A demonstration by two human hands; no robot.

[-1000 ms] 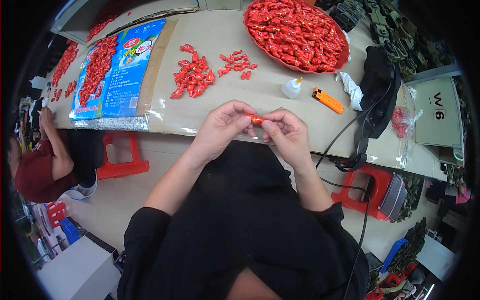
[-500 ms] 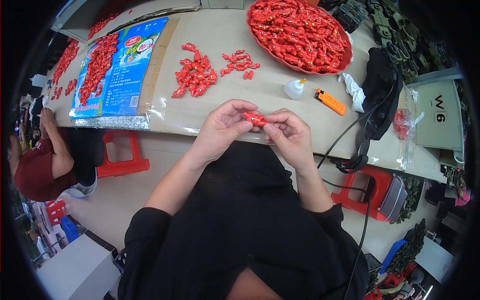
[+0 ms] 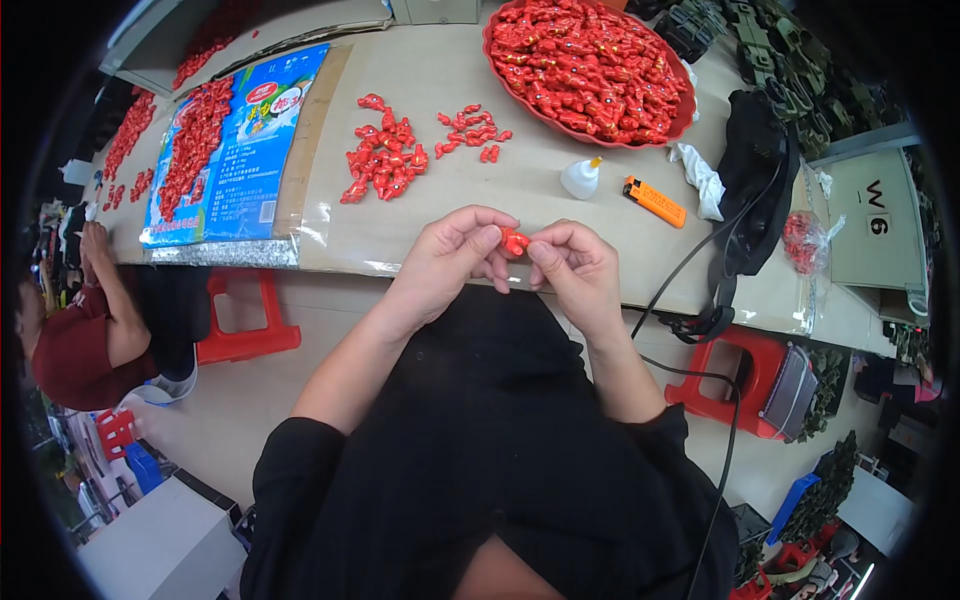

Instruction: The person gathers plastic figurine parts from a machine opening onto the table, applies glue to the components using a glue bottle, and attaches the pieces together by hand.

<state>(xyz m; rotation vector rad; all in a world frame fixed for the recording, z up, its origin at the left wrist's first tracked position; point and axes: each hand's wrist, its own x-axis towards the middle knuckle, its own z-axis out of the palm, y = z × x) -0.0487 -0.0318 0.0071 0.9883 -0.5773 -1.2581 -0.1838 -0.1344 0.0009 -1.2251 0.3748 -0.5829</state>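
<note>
- Worktable (image 3: 420, 60) of broad, flat shape, covered in smooth beige sheeting; shiny clear tape runs along its near edge.
- Blue printed cardboard sheet (image 3: 260, 170), rectangular and flat, its left part strewn with glossy red pieces.
- Red plastic bowl (image 3: 652, 141), wide and round with a scalloped rim, heaped with small, shiny, knobbly red pieces carrying gold-coloured marks.
- Black fabric pouch (image 3: 755, 150) with a strap, soft and irregular in outline, on the right of the worktable.
- Left hand (image 3: 450, 250) and right hand (image 3: 580, 265), bare, facing each other at the near edge; thumbs and fingers are drawn into narrow pinches, with one red piece between them.
- Larger pile of loose glossy red pieces (image 3: 388, 165), lumpy and jumbled, beyond the left hand; a smaller, sparser cluster of red pieces (image 3: 475, 130) lies just beside it.
- Crumpled white tissue (image 3: 700, 180), creased, near the bowl.
- Orange oblong object (image 3: 655, 202) with a black end, smooth-sided.
- White translucent squeeze bottle (image 3: 580, 180), rounded, with a tapering yellow-orange tip.
- Small glossy red knobbly piece (image 3: 513, 242), rounded, held between the fingertips of both hands, partly covered by them.
</note>
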